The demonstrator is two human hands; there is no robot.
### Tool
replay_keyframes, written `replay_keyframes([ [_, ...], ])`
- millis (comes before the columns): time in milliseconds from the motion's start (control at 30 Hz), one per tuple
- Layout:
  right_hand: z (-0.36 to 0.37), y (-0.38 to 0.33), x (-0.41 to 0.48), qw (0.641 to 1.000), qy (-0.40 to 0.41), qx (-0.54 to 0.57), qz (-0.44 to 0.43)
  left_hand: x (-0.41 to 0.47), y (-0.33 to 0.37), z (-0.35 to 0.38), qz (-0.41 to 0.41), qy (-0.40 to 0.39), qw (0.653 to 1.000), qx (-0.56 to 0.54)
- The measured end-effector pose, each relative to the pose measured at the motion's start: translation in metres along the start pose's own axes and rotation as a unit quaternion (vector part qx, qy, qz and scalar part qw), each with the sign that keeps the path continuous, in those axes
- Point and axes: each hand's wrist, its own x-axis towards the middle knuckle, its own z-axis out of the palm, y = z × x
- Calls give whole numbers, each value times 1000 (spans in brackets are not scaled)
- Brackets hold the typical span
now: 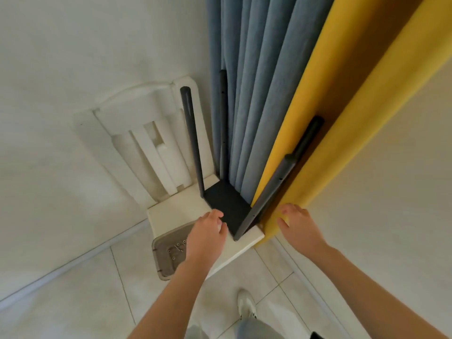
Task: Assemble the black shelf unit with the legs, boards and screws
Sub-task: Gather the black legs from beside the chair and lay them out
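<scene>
Standing on the chair seat just ahead of both hands, the black board carries its legs upright, the left hand loosely curled at its near-left edge, grip unclear, the right hand spread empty beyond the nearest leg.

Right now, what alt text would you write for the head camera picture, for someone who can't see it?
A black board with upright black legs stands on a white chair, and a person's left hand and right hand reach towards it, holding nothing. Blue and yellow curtains hang behind.
</scene>
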Motion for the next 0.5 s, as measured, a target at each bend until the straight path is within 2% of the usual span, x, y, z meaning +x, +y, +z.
replay_keyframes([
  [133,-24,16,34,998,4,60,-17,11,45,22,7,2,999,-47],
  [267,-35,22,70,985,2,163,50,26,81,38,24,4,994,-109],
  [500,-36,40,120,949,20,279,147,48,112,55,-2,-2,978,-210],
])
